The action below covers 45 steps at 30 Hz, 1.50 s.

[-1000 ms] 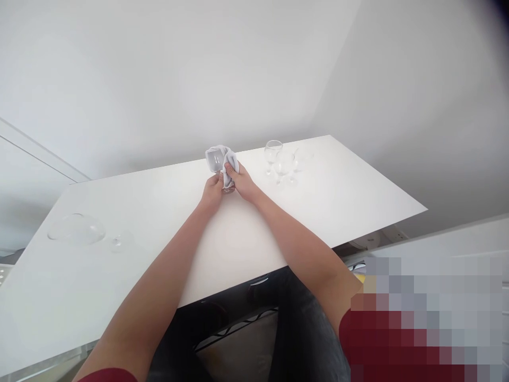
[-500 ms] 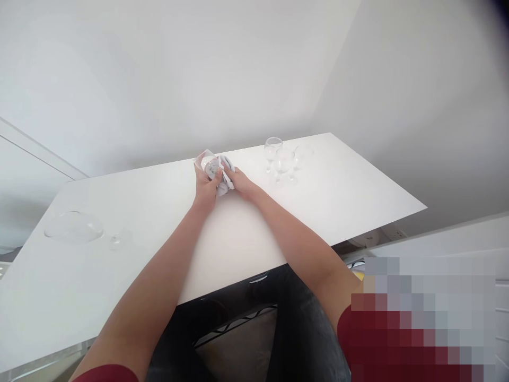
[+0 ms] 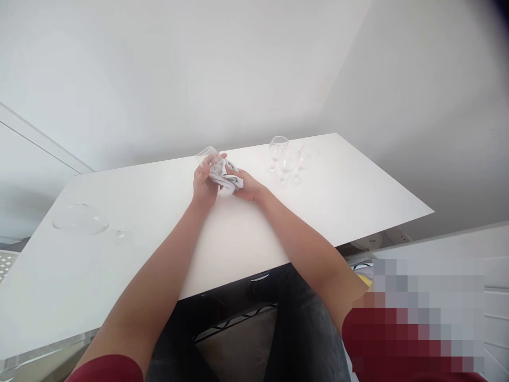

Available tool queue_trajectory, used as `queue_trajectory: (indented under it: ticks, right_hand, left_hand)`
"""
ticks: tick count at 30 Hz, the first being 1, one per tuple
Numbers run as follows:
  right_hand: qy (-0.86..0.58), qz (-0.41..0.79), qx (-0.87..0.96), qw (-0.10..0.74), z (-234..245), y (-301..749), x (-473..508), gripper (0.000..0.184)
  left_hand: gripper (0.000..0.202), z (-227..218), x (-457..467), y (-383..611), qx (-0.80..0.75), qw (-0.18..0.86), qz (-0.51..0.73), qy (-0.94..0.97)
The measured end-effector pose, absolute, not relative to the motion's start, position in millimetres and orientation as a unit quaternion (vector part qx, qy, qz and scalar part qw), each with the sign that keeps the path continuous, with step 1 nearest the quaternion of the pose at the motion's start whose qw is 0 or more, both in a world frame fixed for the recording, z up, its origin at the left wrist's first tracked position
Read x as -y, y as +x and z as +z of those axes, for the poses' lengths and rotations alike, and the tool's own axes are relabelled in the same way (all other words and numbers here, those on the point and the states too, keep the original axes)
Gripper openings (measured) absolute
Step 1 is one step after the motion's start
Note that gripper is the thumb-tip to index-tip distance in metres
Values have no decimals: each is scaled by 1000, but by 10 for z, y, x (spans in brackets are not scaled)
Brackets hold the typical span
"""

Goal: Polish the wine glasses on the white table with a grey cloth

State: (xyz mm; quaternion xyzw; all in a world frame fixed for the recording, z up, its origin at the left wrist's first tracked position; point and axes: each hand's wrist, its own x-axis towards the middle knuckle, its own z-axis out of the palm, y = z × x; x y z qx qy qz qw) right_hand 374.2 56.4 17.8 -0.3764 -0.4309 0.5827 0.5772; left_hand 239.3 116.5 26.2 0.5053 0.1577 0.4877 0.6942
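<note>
Above the far middle of the table, my left hand (image 3: 204, 185) is closed around a clear drinking glass (image 3: 207, 155). The glass is tilted, its bowl end pointing up and to the left. A crumpled white cloth (image 3: 229, 184) lies against the glass's lower part and hides its stem end. My right hand (image 3: 250, 185) is closed on this cloth, just beside the left hand. To the right, several clear stemmed glasses, among them a rear glass (image 3: 279, 144) and a front glass (image 3: 290, 160), stand close together upright. Their outlines are faint against the white.
The white table (image 3: 246, 249) meets a pale wall along its back edge. Near its left end lies a large clear glass piece (image 3: 80, 218) with a small round foot (image 3: 121, 233) beside it, hard to make out. A pixelated patch (image 3: 429, 313) covers the lower right.
The glass has turned in my left hand, with the fingers shifted around it. The cloth and right hand have moved slightly right and opened away from the bowl. The view has shifted a little.
</note>
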Motion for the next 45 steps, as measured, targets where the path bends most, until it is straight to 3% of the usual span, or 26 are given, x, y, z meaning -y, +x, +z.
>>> queue_trajectory:
  ticks: [2, 8, 13, 18, 23, 28, 33, 35, 41, 45]
  right_hand:
    - [-356, 608, 426, 567, 179, 3745, -550, 53]
    - [-496, 413, 445, 621, 125, 3628, -631, 36]
    - [-401, 558, 410, 600, 126, 3701, -616, 55]
    - [-403, 498, 411, 648, 116, 3701, -612, 57]
    - [-409, 530, 350, 655, 143, 3752, -605, 66]
    - [-431, 479, 459, 612, 146, 3761, -596, 54]
    - [-556, 262, 533, 582, 99, 3724, -619, 29]
    - [-575, 239, 510, 594, 92, 3737, -630, 22]
    - [-493, 405, 407, 654, 63, 3765, -698, 40]
    - [-525, 297, 336, 724, 46, 3838, -718, 35]
  left_hand:
    - [71, 269, -1160, 2391, -155, 702, 475, 507]
    - [54, 197, -1178, 2434, -275, 612, 555, 492]
    - [49, 207, -1198, 2402, -186, 687, 511, 482]
    - [55, 191, -1227, 2401, -180, 700, 505, 472]
    - [59, 181, -1161, 2452, -154, 699, 461, 525]
    - [54, 245, -1137, 2417, -144, 684, 500, 512]
    - [45, 208, -1202, 2390, -215, 629, 555, 500]
    - [46, 184, -1218, 2396, -241, 618, 569, 486]
    - [58, 156, -1283, 2404, -218, 688, 526, 450]
    - [50, 99, -1388, 2372, -237, 684, 582, 370]
